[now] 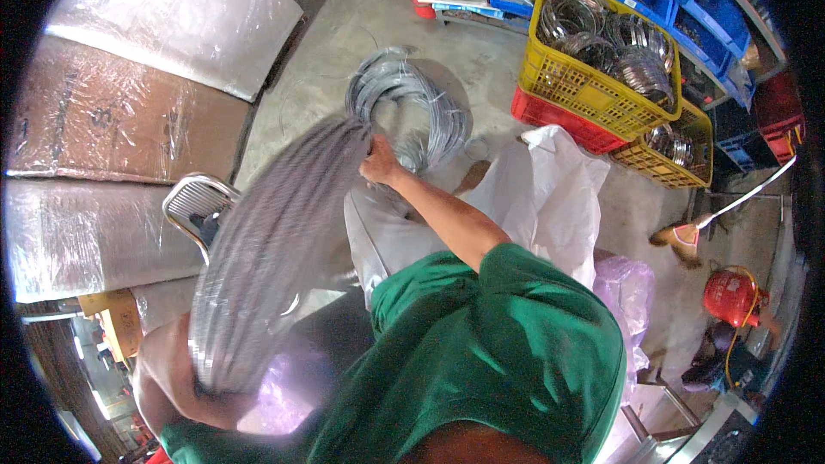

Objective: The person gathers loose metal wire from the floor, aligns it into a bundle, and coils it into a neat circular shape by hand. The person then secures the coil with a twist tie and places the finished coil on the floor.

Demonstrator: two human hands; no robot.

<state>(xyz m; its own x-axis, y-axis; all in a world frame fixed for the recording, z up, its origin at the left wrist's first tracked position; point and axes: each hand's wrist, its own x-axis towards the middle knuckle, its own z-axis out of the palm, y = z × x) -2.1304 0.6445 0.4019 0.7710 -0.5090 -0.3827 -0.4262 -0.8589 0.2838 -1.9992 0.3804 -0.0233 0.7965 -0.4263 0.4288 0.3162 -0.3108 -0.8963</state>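
Note:
A long, thick bundle of grey wire-like strands (284, 232) slants across in front of me, smeared by motion. My right hand (378, 163) is closed around its upper end, near a loose coil of grey wire (447, 112) on the floor. Below, my bent left arm (163, 378) presses against the lower end of the bundle. The fingers of my left hand are hidden or blurred there, so their grip does not show. A white plastic sack or sheet (550, 198) lies by my legs, right of my right forearm.
Large film-wrapped cartons (112, 120) stand on the left, beside a metal-framed chair (202, 198). A yellow crate (601, 77) of shiny metal rings rests on a red crate (567, 120) at the upper right. A broom (683, 241) and a red tank (730, 296) are farther right.

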